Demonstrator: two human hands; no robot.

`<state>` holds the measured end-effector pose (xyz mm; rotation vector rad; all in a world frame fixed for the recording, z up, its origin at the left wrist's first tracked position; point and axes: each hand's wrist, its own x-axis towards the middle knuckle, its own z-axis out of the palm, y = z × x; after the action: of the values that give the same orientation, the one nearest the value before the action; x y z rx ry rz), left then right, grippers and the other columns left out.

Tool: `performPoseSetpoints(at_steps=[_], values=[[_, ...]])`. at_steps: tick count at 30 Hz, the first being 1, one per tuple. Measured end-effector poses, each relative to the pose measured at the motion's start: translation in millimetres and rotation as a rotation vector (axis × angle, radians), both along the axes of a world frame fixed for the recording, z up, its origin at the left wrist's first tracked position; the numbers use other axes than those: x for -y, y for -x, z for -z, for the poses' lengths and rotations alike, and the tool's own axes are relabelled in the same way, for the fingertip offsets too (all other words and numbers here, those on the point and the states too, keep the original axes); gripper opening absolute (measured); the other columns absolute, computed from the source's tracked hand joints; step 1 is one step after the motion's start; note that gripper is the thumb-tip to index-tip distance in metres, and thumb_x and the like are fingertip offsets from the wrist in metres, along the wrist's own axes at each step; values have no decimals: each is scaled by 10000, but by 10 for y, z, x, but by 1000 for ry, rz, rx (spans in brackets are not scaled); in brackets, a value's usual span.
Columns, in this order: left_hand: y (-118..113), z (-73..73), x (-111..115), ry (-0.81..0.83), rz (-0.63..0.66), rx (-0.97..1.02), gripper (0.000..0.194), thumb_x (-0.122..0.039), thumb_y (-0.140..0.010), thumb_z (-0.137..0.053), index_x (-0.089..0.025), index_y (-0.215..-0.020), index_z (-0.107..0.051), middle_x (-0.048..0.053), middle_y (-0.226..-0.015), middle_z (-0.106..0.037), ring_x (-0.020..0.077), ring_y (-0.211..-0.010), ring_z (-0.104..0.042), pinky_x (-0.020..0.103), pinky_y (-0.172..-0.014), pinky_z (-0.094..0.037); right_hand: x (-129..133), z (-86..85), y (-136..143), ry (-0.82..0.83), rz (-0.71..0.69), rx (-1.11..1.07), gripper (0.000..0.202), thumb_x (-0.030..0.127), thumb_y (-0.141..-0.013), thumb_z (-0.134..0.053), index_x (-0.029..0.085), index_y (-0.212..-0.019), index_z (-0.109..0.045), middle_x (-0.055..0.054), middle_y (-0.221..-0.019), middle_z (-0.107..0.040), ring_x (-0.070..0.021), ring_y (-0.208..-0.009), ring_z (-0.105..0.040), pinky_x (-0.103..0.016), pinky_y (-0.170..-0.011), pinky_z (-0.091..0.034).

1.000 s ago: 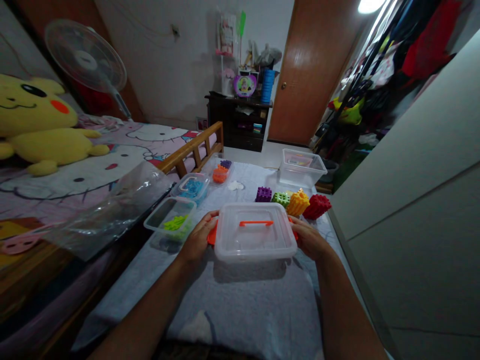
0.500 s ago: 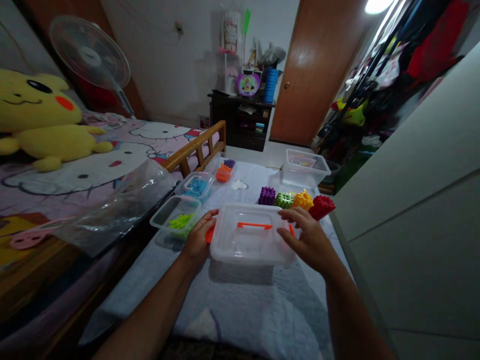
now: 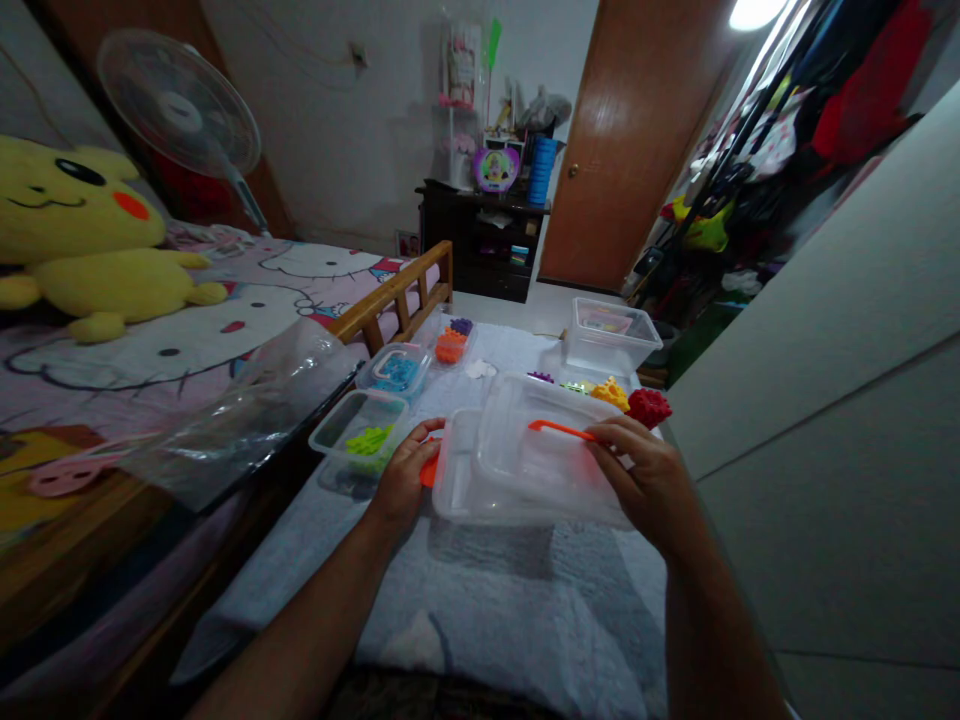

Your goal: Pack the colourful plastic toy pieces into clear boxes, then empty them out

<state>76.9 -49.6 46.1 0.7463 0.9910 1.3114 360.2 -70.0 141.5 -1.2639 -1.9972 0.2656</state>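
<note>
At the storage box's (image 3: 459, 485) three o'clock, our right hand (image 3: 652, 480) pinched the lid (image 3: 506, 450) by its orange handle (image 3: 559, 430); at nine, our left hand (image 3: 401, 482) gripped the side, likely for steadiness.

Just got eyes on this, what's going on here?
The person's right hand holds a clear lid by its orange handle. The lid sits askew over a clear box, whose left end is uncovered. The left hand grips that end. An open tub with green pieces stands to the left; yellow and red blocks lie behind.
</note>
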Motion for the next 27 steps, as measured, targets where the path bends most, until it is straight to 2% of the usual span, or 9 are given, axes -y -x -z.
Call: performPoseSetpoints(at_steps=[4,9,12,16,19,22,24,27], values=[[-1,-23,23,8,-9,-23,489,-345,-697,-734,-180,-1129,-577,-21,-699,-705,129,-529,-604,206,-506,-447,212,-44,-486,-4,258,-38,203,346,-907,-569,220,-923,-728,-55,-944,-713,-178,-769,-647,-279,-695,-504],[5,-44,28,18,-22,-80,500,-367,-694,-724,-196,-1139,-573,-34,-668,-688,130,-509,-589,212,-503,-448,423,129,-906,92,507,-61,276,438,-831,-576,225,-898,-738,-50,-845,-720,-186,-678,-634,-285,-634,-486],[12,-111,32,18,-29,-182,476,-428,-698,-720,-195,-1097,-606,-3,-744,-712,158,-592,-630,244,-556,-493,490,269,-977,164,576,-85,317,459,-821,-558,213,-900,-741,-65,-847,-727,-199,-690,-641,-291,-635,-482],[57,-206,52,-22,-47,-436,464,-582,-772,-630,-186,-1014,-653,82,-976,-727,247,-900,-682,324,-762,-558,515,401,-989,234,605,-61,354,464,-821,-531,198,-917,-744,-82,-888,-737,-219,-749,-663,-313,-703,-487],[110,-222,78,-41,-7,-623,583,-636,-830,-538,-181,-1186,-611,102,-1104,-686,269,-989,-661,381,-840,-548,512,467,-1013,253,634,-13,371,460,-818,-508,187,-910,-742,-98,-903,-741,-230,-768,-668,-324,-721,-484],[135,-245,109,-71,15,-796,701,-590,-780,-613,-184,-1344,-521,132,-1261,-611,291,-1044,-641,432,-890,-531,514,540,-1047,267,673,55,374,441,-833,-478,182,-912,-736,-105,-890,-739,-233,-755,-668,-327,-696,-476],[127,-293,121,-104,12,-887,696,-510,-738,-661,-183,-1340,-539,149,-1323,-584,318,-1125,-610,463,-974,-491,518,598,-1054,279,679,125,358,406,-850,-459,178,-911,-729,-105,-871,-732,-230,-734,-660,-327,-675,-467],[96,-397,106,-135,26,-922,595,-397,-701,-658,-193,-1259,-614,135,-1290,-633,334,-1170,-597,473,-1072,-422,518,679,-1020,277,686,263,317,324,-871,-442,173,-893,-719,-109,-865,-711,-219,-717,-640,-325,-659,-447]])
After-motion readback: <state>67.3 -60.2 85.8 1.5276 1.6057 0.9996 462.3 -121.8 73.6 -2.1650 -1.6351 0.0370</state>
